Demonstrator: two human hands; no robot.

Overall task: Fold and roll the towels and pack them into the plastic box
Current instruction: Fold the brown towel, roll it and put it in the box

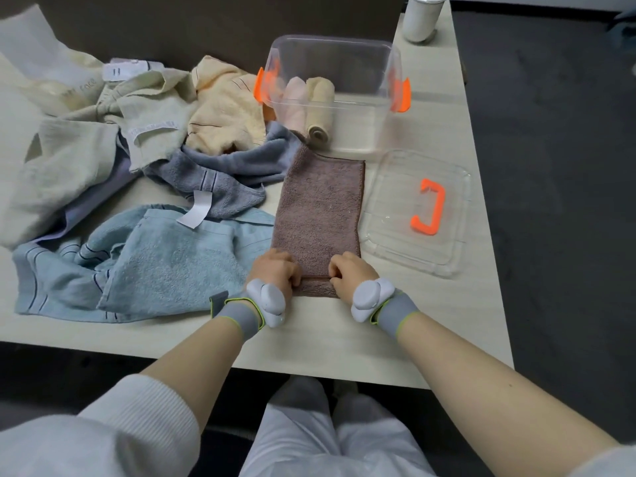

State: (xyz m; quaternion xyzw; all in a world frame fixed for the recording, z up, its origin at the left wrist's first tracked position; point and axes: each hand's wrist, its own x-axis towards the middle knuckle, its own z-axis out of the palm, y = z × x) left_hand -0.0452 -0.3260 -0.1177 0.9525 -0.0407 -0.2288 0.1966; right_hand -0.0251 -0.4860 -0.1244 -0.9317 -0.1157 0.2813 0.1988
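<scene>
— Where's the brown towel (318,215)?
— Flat before you, just short of the plastic box (332,94). Left hand (275,271) and right hand (349,273) both pinch its near edge. Roll tight, keep both sides level.

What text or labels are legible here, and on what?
"face", faint, preceded by letters I cannot make out: on the cream towel at far left.
White tag above the pile: dark marks, too blurred to read.
Woven label on the beige towel: illegible.
White tag on the grey towel: blank side showing.
</scene>
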